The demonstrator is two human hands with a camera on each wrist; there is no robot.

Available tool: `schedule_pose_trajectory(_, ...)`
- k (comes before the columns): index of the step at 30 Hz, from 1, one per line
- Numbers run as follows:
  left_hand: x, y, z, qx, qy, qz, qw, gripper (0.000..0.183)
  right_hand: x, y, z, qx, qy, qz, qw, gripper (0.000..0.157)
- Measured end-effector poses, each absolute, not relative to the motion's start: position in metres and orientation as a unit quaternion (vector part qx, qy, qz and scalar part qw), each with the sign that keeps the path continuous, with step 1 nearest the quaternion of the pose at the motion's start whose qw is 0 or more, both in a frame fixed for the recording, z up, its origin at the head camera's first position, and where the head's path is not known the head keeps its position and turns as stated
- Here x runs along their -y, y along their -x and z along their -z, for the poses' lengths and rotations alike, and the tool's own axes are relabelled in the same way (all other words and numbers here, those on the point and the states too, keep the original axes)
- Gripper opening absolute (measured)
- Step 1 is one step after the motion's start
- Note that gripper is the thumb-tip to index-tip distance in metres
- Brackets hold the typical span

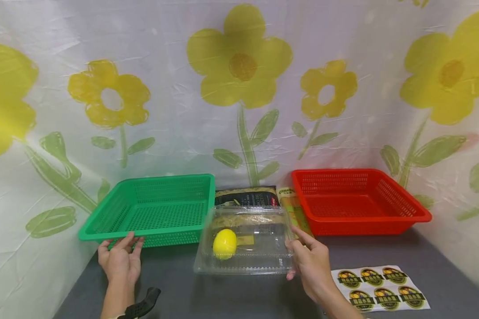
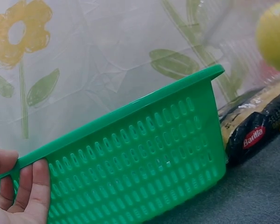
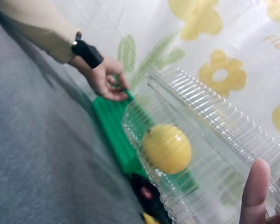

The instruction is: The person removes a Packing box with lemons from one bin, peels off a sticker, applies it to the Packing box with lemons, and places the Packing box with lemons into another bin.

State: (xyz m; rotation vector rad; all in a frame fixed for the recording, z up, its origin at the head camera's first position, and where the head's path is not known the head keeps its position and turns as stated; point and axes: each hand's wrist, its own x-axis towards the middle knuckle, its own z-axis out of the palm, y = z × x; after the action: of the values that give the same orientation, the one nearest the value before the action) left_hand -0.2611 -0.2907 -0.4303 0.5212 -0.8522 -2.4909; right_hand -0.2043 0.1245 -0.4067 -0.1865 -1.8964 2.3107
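Observation:
My left hand (image 1: pixel 121 261) grips the front rim of a green plastic basket (image 1: pixel 171 231) at the left. In the left wrist view, its thumb lies over the rim and its fingers (image 2: pixel 40 184) curl beneath. On the right, my right hand (image 1: pixel 313 263) holds a clear plastic clamshell box (image 1: pixel 263 259) by its right side, raised in front of me. A yellow lemon (image 1: pixel 225 244) lies inside the box, toward its left; the right wrist view shows the lemon (image 3: pixel 167 148) through the ribbed clear wall.
A red plastic basket (image 1: pixel 363 228) stands at the back right. Between the baskets lie a dark pasta bag (image 1: pixel 247 195) and a yellow-green packet (image 1: pixel 289 199), partly behind the box. A sheet of round stickers (image 1: pixel 381 288) lies at the front right. A flowered cloth (image 1: pixel 175 133) hangs behind.

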Motion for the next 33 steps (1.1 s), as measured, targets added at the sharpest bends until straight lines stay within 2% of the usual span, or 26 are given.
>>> schedule_pose_trajectory(23, 0.293, 0.263, 0.435, 0.287, -0.197, 0.906, 0.240, 0.053, -0.134, 0.201, 0.453, 0.644, 0.060, -0.761, 0.051, 0.054)
schedule_pose_trajectory(33, 0.273, 0.266, 0.442, 0.288, -0.202, 0.903, 0.247, 0.030, -0.136, 0.203, 0.459, 0.658, 0.054, -0.751, 0.033, 0.052)
